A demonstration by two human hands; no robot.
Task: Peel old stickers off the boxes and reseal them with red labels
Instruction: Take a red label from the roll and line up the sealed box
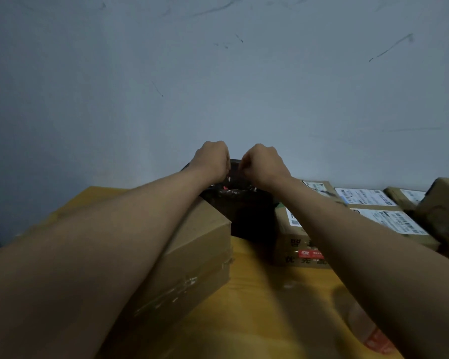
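Observation:
My left hand [213, 159] and my right hand [265, 164] are stretched forward side by side, almost touching, above a black bin [244, 211] by the wall. Both hands show their backs, with the fingers curled under. A thin pale sticker scrap [229, 178] hangs between the fingertips, and both hands seem to pinch it. Inside the bin lie crumpled scraps with red bits [225, 188]. A plain cardboard box [192, 244] sits under my left forearm. Under my right forearm is a box with a small red label [310, 254] on its front.
Several cardboard boxes with white shipping labels [366, 196] line the wall at the right, and a taller box [443, 211] stands at the far right. The yellow table [265, 307] runs between the boxes. A red label [379, 342] lies near its front right edge.

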